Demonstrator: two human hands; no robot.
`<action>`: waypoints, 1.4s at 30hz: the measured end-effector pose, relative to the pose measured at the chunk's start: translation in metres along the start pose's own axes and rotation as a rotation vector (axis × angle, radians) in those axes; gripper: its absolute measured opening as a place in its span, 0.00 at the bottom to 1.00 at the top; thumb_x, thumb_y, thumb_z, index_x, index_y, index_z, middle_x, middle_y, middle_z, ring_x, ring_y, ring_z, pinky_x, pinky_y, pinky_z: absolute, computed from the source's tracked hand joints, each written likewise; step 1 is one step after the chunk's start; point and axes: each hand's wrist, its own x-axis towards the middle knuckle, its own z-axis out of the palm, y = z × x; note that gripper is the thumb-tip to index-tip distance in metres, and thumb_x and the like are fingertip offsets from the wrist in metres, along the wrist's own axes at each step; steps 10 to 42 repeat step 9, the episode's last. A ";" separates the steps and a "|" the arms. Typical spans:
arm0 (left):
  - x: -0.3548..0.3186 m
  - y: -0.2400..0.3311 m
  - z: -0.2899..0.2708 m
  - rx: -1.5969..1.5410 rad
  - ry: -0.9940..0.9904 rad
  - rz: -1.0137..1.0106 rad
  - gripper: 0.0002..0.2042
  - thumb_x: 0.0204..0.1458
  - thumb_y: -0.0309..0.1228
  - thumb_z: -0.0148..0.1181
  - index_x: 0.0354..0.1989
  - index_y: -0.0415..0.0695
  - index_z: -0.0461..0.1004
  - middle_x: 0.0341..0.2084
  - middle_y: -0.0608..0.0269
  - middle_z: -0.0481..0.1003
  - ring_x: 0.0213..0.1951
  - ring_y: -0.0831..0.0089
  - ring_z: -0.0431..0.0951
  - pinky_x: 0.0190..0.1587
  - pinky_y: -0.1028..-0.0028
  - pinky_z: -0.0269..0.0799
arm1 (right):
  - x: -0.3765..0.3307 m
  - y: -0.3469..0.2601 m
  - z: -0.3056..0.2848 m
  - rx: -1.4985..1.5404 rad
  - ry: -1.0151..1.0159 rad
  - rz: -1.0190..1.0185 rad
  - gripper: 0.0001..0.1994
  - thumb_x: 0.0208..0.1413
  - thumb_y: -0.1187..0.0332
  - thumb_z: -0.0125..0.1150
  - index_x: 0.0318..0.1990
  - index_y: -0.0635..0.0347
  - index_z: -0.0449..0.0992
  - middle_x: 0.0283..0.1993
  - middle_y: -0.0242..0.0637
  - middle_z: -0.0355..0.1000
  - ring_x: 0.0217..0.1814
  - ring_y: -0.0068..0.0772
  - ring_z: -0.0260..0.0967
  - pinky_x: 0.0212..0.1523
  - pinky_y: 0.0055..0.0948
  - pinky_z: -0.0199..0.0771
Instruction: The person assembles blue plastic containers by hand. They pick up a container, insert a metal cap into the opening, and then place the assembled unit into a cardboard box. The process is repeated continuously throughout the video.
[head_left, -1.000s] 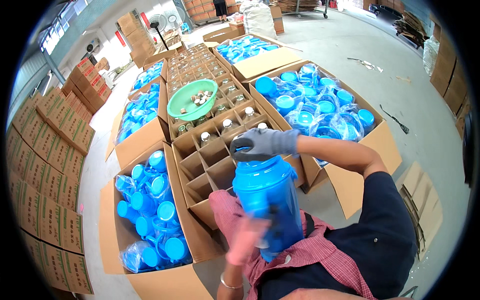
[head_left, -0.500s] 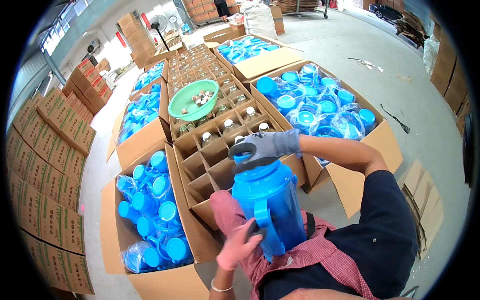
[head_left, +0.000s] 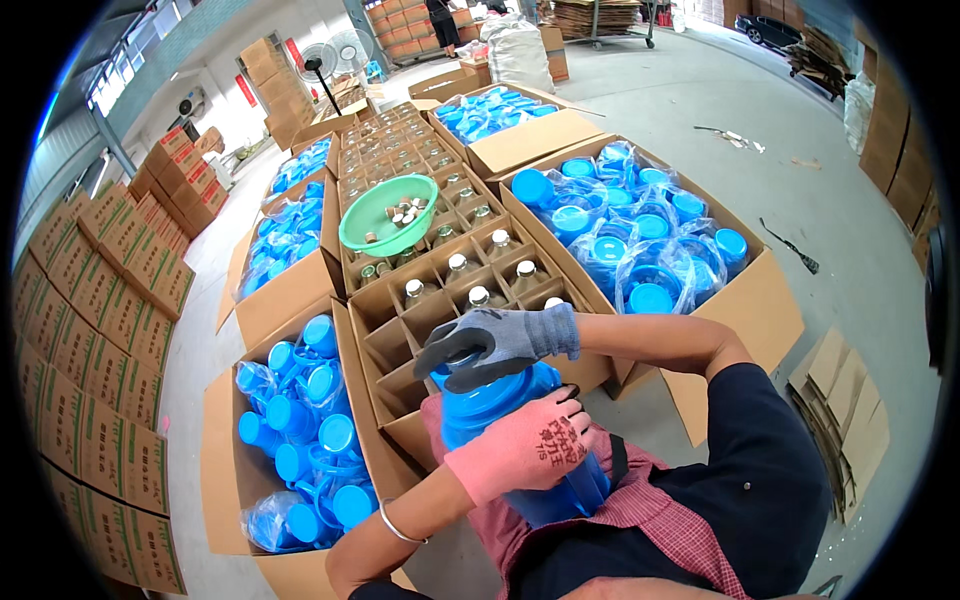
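Note:
A large blue plastic jug (head_left: 550,508) stands slightly tilted on my lap. My left hand (head_left: 525,445), in a pink glove, is wrapped across the jug's body, its fingertips curled round the far side. On top, my right hand (head_left: 490,345), in a grey glove with dark fingers, grips the jug's blue lid, mostly hidden beneath it. Just beyond is a divided carton (head_left: 425,418) with white-capped glass bottles (head_left: 457,263) in some compartments and others vacant. A green basin (head_left: 352,228) holding small caps (head_left: 405,212) rests on the carton farther back.
Open cartons of blue jugs flank me, one at the left (head_left: 225,460) and one at the right (head_left: 770,290), their flaps spread out. Sealed boxes (head_left: 100,400) are stacked at the far left. Flattened cardboard (head_left: 840,420) lies on the floor at the right.
My left hand has moved from beside the jug's handle to wrap across its body. The jug has turned, taking its handle out of view, and my right hand has shifted slightly left and down with the lid.

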 end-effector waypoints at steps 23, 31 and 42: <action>-0.095 -0.036 -0.015 -0.257 0.577 -0.894 0.12 0.32 0.31 0.67 0.29 0.47 0.79 0.29 0.58 0.80 0.42 0.61 0.80 0.59 0.61 0.66 | -0.083 0.044 -0.051 -0.192 0.491 0.005 0.26 0.55 0.60 0.63 0.60 0.56 0.67 0.62 0.43 0.62 0.65 0.39 0.61 0.61 0.37 0.65; -0.095 -0.036 -0.015 -0.257 0.577 -0.894 0.12 0.32 0.31 0.67 0.29 0.47 0.79 0.29 0.58 0.80 0.42 0.61 0.80 0.59 0.61 0.66 | -0.083 0.044 -0.051 -0.192 0.491 0.005 0.26 0.55 0.60 0.63 0.60 0.56 0.67 0.62 0.43 0.62 0.65 0.39 0.61 0.61 0.37 0.65; -0.095 -0.036 -0.015 -0.257 0.577 -0.894 0.12 0.32 0.31 0.67 0.29 0.47 0.79 0.29 0.58 0.80 0.42 0.61 0.80 0.59 0.61 0.66 | -0.083 0.044 -0.051 -0.192 0.491 0.005 0.26 0.55 0.60 0.63 0.60 0.56 0.67 0.62 0.43 0.62 0.65 0.39 0.61 0.61 0.37 0.65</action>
